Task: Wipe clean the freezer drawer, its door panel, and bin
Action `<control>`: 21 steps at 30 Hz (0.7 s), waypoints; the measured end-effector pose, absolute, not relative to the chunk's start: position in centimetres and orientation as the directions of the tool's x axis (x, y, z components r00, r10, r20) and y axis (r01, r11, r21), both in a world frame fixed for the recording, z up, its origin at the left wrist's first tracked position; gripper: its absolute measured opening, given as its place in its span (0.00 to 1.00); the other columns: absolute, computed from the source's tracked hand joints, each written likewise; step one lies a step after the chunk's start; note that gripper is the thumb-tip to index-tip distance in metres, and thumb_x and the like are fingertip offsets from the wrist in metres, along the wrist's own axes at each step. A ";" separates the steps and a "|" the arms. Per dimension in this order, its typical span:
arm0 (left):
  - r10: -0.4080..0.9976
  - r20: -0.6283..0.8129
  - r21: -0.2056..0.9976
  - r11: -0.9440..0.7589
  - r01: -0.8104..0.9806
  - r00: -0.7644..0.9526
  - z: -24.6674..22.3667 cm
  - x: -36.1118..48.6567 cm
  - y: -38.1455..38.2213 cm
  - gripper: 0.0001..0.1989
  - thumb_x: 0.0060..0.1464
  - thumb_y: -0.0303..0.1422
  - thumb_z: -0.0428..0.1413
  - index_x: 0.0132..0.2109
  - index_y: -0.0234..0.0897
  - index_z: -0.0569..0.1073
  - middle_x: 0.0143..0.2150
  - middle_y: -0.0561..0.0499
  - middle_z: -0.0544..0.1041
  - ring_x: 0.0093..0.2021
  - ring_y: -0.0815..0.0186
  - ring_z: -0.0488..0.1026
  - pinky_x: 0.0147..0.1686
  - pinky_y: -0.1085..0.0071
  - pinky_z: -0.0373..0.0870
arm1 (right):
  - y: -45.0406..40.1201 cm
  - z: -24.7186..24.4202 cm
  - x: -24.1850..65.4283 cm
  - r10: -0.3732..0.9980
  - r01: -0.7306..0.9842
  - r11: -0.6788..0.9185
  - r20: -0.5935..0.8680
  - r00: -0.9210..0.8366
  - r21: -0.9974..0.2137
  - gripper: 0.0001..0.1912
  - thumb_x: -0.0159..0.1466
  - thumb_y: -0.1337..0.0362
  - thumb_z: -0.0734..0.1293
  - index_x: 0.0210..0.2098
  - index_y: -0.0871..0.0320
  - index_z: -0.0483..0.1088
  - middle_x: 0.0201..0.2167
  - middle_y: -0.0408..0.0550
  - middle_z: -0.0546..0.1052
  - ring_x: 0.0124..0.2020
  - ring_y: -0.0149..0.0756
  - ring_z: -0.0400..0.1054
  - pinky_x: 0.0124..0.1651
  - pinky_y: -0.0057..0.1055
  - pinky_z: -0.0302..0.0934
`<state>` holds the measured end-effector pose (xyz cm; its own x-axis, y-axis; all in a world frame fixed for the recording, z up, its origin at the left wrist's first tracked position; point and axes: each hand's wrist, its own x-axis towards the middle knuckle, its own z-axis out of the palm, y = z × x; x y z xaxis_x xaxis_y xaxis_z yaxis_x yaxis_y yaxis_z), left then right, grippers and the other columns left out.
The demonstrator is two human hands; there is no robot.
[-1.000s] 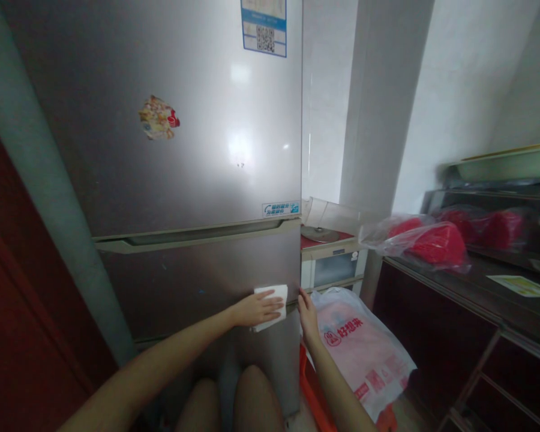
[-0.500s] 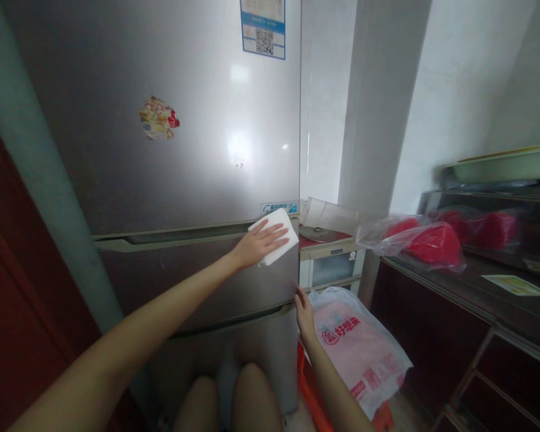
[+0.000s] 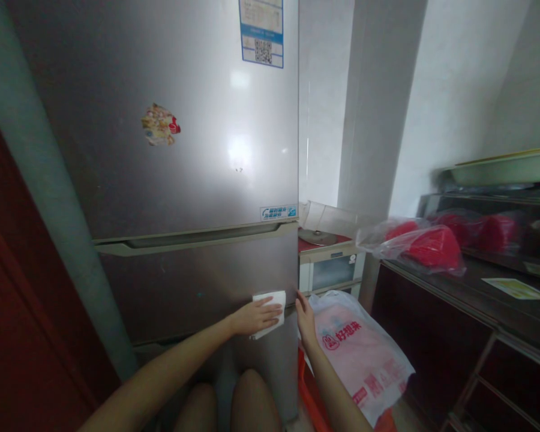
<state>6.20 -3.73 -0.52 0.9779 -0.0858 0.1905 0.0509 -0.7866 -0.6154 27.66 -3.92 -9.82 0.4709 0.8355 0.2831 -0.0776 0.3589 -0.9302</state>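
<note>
My left hand [image 3: 254, 318] lies flat over a folded white cloth [image 3: 279, 300], pressing it against the front of the silver refrigerator [image 3: 198, 270]. The cloth sits near the right side, around the gap between the middle and bottom doors, and its edges show round my fingers. With its fingers extended, my right hand [image 3: 305, 315] rests against the refrigerator's right edge and holds nothing. Above the cloth, a blue-and-white sticker [image 3: 278, 213] is on the upper door's lower corner. A worn food-picture sticker [image 3: 161, 124] is higher up on the left.
Right of the refrigerator, a white plastic bag [image 3: 364, 354] with red print lies over an orange container [image 3: 308, 384]. Behind it stands a small white appliance [image 3: 333, 271] with a lid on top. Red items in clear plastic [image 3: 432, 247] lie on the dark counter [image 3: 468, 288].
My left hand has slid the cloth downward from the top of the middle door to about its lower edge. My right hand has stayed at the refrigerator's side.
</note>
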 end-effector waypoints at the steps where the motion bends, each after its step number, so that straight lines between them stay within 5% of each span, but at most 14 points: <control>1: -0.077 0.185 -0.610 -0.790 0.053 0.980 -0.5 6.1 -3.9 0.14 0.66 0.27 0.48 0.54 0.38 0.74 0.59 0.48 0.75 0.64 0.63 0.65 0.66 0.55 0.58 | -3.9 -9.8 27.7 0.835 -0.069 0.360 0.288 0.469 -0.930 0.30 0.55 0.47 0.67 0.51 0.59 0.75 0.56 0.58 0.74 0.59 0.49 0.66 0.65 0.46 0.54; 7: -0.067 0.254 -0.673 -0.729 0.127 0.965 8.5 5.6 -3.4 0.18 0.67 0.27 0.46 0.59 0.37 0.70 0.65 0.47 0.69 0.67 0.61 0.61 0.68 0.54 0.54 | -3.7 -9.9 27.9 0.830 -0.018 0.365 0.316 0.460 -0.931 0.30 0.56 0.48 0.65 0.51 0.61 0.74 0.55 0.58 0.75 0.58 0.49 0.67 0.65 0.47 0.54; 13: -0.010 0.476 -0.717 -0.584 0.382 0.879 18.1 4.6 -2.6 0.21 0.67 0.25 0.46 0.64 0.37 0.64 0.67 0.44 0.65 0.70 0.57 0.54 0.68 0.50 0.49 | -3.4 -10.5 27.7 0.829 0.028 0.365 0.338 0.445 -0.931 0.31 0.59 0.48 0.63 0.55 0.61 0.71 0.59 0.59 0.72 0.61 0.48 0.64 0.66 0.48 0.52; 16: 0.027 0.447 -0.700 -0.612 0.368 0.894 15.8 4.2 -2.9 0.21 0.67 0.25 0.45 0.64 0.39 0.65 0.67 0.45 0.65 0.70 0.59 0.55 0.68 0.50 0.50 | -3.4 -10.7 27.6 0.828 0.049 0.371 0.354 0.435 -0.927 0.32 0.60 0.48 0.63 0.57 0.62 0.69 0.59 0.59 0.71 0.62 0.48 0.63 0.66 0.48 0.53; 21: 0.003 0.179 -0.615 -0.780 0.114 0.984 5.6 3.9 -3.8 0.19 0.66 0.25 0.45 0.59 0.42 0.71 0.63 0.48 0.71 0.66 0.63 0.63 0.67 0.55 0.55 | -3.2 -11.1 27.6 0.818 0.081 0.375 0.371 0.440 -0.923 0.32 0.60 0.47 0.62 0.57 0.61 0.69 0.60 0.59 0.71 0.62 0.48 0.64 0.66 0.49 0.53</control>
